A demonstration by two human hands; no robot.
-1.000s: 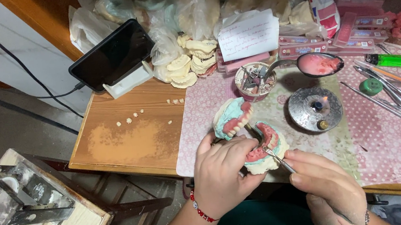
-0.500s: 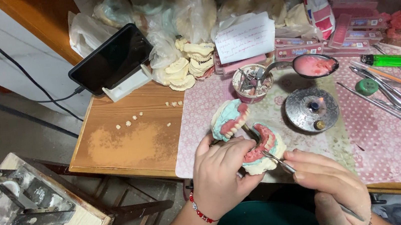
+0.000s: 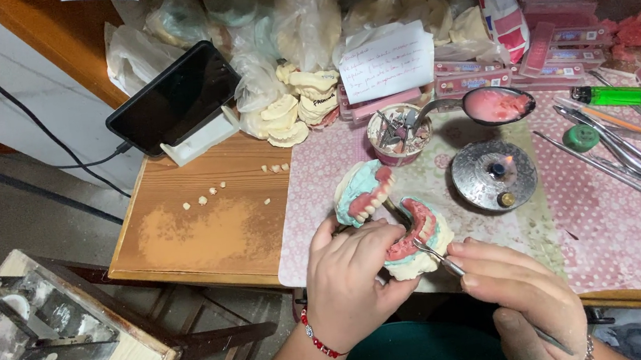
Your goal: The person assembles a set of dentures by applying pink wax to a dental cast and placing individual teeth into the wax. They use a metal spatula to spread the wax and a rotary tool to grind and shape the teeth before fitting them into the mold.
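My left hand (image 3: 356, 280) grips a hinged dental model (image 3: 392, 212) of pale plaster with pink wax gums and a turquoise base, held open at the front edge of the wooden table (image 3: 207, 241). The upper half (image 3: 360, 191) tilts up and back. My right hand (image 3: 518, 294) holds a thin metal instrument (image 3: 440, 259) like a pen, its tip touching the pink wax of the lower half (image 3: 421, 229).
A small lit burner (image 3: 494, 175) stands on the pink patterned mat (image 3: 624, 234). Behind are a spoon of pink wax (image 3: 498, 103), a cup of tools (image 3: 398, 131), a green lighter (image 3: 612, 95), metal instruments (image 3: 632, 156), plaster casts (image 3: 300, 106), a propped phone (image 3: 175, 100) and loose teeth (image 3: 213, 190).
The view has drifted slightly. My hands and the model stay in nearly the same place, with the instrument tip still at the lower wax.
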